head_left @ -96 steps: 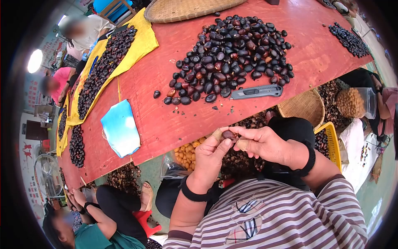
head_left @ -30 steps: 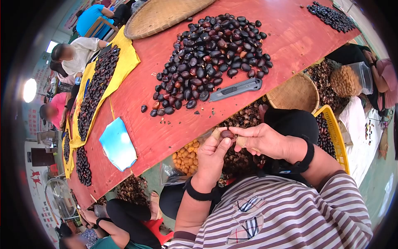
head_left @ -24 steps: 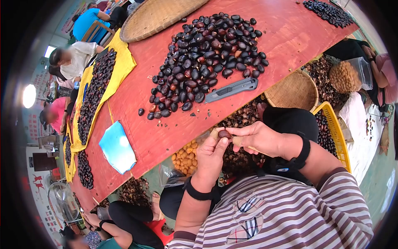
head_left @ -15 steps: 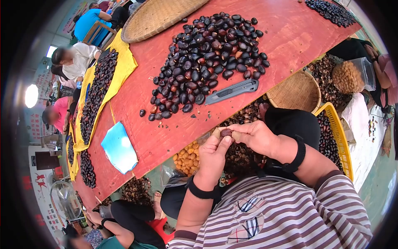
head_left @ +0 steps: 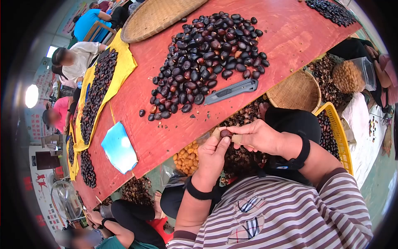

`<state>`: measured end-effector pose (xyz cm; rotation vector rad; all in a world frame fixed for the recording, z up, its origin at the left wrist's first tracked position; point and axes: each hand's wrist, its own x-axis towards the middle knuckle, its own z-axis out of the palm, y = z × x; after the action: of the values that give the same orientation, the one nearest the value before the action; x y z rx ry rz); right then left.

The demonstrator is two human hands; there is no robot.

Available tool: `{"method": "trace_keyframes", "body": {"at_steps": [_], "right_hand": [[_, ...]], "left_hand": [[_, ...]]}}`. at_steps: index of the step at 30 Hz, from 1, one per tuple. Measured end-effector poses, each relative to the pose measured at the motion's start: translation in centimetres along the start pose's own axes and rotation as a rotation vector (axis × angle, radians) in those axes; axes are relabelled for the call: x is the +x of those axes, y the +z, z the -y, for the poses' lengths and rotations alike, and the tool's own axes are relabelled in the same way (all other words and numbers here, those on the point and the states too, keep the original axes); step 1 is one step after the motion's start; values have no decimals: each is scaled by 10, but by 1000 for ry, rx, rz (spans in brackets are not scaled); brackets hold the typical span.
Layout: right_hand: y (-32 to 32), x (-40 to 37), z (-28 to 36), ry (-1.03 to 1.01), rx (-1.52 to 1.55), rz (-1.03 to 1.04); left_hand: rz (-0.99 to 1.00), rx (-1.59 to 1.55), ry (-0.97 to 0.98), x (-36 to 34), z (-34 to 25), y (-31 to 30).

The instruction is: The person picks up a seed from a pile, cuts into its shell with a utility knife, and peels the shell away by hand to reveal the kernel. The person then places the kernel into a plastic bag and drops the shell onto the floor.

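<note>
One dark reddish-brown nut [head_left: 226,133] is pinched between the thumb and fingers of my left hand [head_left: 214,150]. My right hand [head_left: 259,138] has its thumb and forefinger pressed together at the nut's right side; coverings show on some fingertips. Both hands are over my lap, just off the table's front edge. A big pile of dark nuts [head_left: 207,58] lies on the red table [head_left: 286,33], with a closed grey utility knife [head_left: 231,91] at its near edge. Peeled orange-yellow kernels [head_left: 187,159] in a plastic bag are left of my left wrist.
Dark shells [head_left: 244,162] lie below my hands. A round woven basket [head_left: 295,91] and a yellow crate [head_left: 338,135] of nuts are at right. On the table are a woven tray [head_left: 159,18], a blue-white pad [head_left: 120,147] and nuts on yellow cloth [head_left: 120,68]. Several people sit around.
My right hand has shifted slightly, its lower fingers spreading more and its wrist turning. The nut remains in my left fingers. A person across the table has leaned and reached an arm forward.
</note>
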<state>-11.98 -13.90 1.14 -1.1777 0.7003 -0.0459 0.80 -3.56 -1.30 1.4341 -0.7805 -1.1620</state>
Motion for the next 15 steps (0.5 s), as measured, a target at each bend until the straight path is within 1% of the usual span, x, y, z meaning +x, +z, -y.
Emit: {"method": "trace_keyframes", "body": {"at_steps": [2,4,7,8,10,11,13,14,15], "right_hand": [[4,3,-4,-22,-7,-33],[7,6,-9,-71,-41,-86],[11,10,-14,-210,-58,-117],[12,14,-21,-302,-134,-159],[13,21,-31,-483,-285,-244],[12,22,-35,-502,-292,-252],[10,22,-32,-540,-308,-270],[9,20,-28,-425,-246,-234],[7,14,-16,-312,-184,-201]], "left_hand": [[8,22,17,1,2,-3],[-24,-48,-16,0,-2,-1],[-67,-135,-29,-1,-6,3],[-78,-160,-26,-1,-7,5],[-67,-114,-20,1,-10,5],[-63,-91,-17,1,-11,5],[-79,7,72,3,-6,5],[-86,56,114,3,-4,5],[-81,82,115,5,-4,5]]}}
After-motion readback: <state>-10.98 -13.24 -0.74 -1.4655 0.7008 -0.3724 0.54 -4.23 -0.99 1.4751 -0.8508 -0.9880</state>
